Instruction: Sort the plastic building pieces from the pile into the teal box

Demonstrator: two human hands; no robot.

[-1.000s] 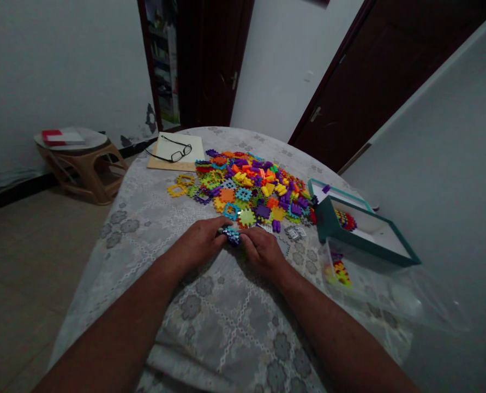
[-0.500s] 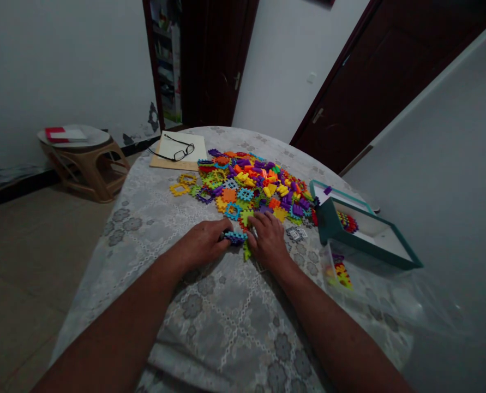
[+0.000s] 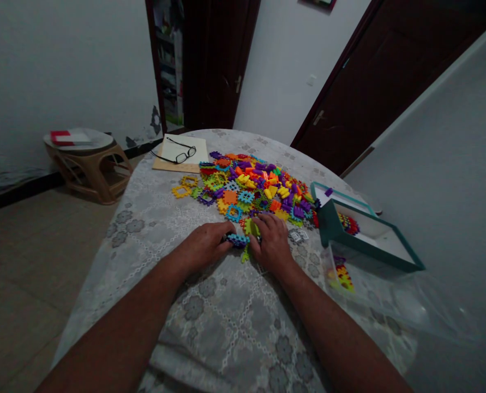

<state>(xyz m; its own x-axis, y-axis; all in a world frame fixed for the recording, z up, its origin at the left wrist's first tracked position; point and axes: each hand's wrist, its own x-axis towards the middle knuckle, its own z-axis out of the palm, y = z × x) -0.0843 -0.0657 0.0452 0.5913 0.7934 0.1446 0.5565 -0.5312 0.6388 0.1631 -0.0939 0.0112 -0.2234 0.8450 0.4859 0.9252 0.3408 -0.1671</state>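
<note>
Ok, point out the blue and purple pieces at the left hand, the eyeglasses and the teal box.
Blue and purple pieces [image 3: 238, 240]: head view, their toothed side.
Eyeglasses [image 3: 181, 158]: head view, the nearer lens.
Teal box [image 3: 328, 225]: head view, outer wall, left end.

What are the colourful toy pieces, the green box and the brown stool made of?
Multicoloured, toothed toy pieces: probably hard plastic, slightly shiny, with even colours and crisp edges.
Dark green, rectangular open box: perhaps stiff cardboard, mostly matte, judging by its flat, straight walls.
Brown stool with pale round top: base likely moulded plastic, fairly dull, with rounded openings.
</note>
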